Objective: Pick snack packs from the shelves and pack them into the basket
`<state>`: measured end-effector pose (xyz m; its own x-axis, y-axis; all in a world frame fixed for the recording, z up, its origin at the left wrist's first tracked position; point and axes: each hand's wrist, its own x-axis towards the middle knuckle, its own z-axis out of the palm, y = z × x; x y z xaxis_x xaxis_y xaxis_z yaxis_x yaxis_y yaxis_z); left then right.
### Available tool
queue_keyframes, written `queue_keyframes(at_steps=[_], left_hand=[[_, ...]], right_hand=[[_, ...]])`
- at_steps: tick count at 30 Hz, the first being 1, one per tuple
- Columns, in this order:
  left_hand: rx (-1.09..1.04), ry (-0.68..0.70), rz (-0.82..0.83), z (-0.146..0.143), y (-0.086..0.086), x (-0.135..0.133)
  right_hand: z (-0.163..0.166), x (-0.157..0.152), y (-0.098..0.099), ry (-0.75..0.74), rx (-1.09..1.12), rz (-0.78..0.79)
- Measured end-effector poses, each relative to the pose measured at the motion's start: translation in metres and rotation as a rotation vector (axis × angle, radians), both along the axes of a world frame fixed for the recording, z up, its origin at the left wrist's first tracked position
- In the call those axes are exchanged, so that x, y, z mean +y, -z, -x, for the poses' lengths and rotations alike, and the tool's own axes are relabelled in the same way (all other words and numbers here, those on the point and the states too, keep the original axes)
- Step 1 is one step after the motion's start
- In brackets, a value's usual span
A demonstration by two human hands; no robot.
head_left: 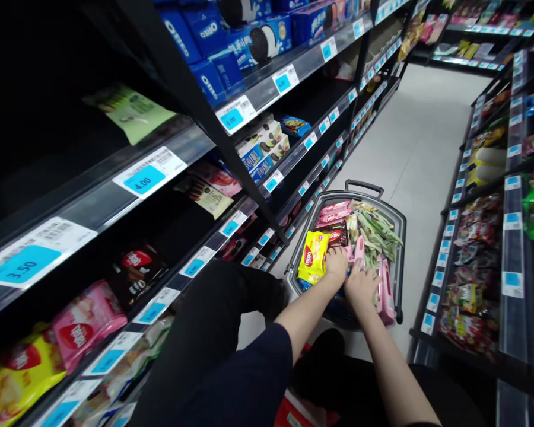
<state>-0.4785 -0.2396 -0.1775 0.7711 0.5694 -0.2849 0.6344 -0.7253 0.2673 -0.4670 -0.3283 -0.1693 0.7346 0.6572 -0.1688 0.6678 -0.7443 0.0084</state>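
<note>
A grey shopping basket [399,225] stands on the shop floor, filled with snack packs. Both my hands reach down into it. My left hand [337,261] rests on the packs beside a yellow snack bag [312,256], its fingers curled down among the goods. My right hand [360,279] lies next to it with fingers spread over pink packs [386,290]. Green packs [374,228] and more pink ones [333,210] fill the far part of the basket. What my left fingers hold, if anything, is hidden.
Black shelves on the left carry blue cookie boxes [231,35], pink bags [86,320] and yellow bags [20,373] behind blue price tags [145,178]. Another snack shelf [485,267] lines the right. A pale floor aisle [413,142] runs ahead. My knee [222,296] is bent near the basket.
</note>
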Motion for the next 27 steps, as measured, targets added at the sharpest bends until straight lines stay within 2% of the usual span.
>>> queue_keyframes(at_steps=[3,7,10,12,14,18,21,27], left_hand=[[-0.039,0.039,0.000,0.003,-0.001,0.006],[-0.155,0.081,0.027,-0.003,-0.024,0.027],[-0.285,-0.071,0.152,-0.017,-0.044,0.042],[-0.277,-0.169,0.241,-0.025,-0.049,0.046],[-0.212,-0.185,0.277,-0.031,-0.046,0.042],[-0.146,-0.199,0.274,-0.037,-0.027,0.020],[-0.098,-0.210,0.259,-0.038,-0.018,0.004],[-0.029,-0.125,0.241,-0.024,-0.017,-0.004]], right_hand=[[-0.005,-0.004,-0.003,0.029,0.053,-0.014],[-0.014,-0.004,-0.012,0.119,0.187,0.042],[-0.017,-0.001,-0.018,0.163,0.226,0.083],[-0.016,0.000,-0.021,0.180,0.228,0.108],[-0.014,0.000,-0.026,0.184,0.253,0.134],[-0.015,-0.007,-0.039,0.113,0.368,0.190],[-0.016,-0.014,-0.048,0.086,0.363,0.161],[-0.006,-0.010,-0.053,0.037,0.274,0.125]])
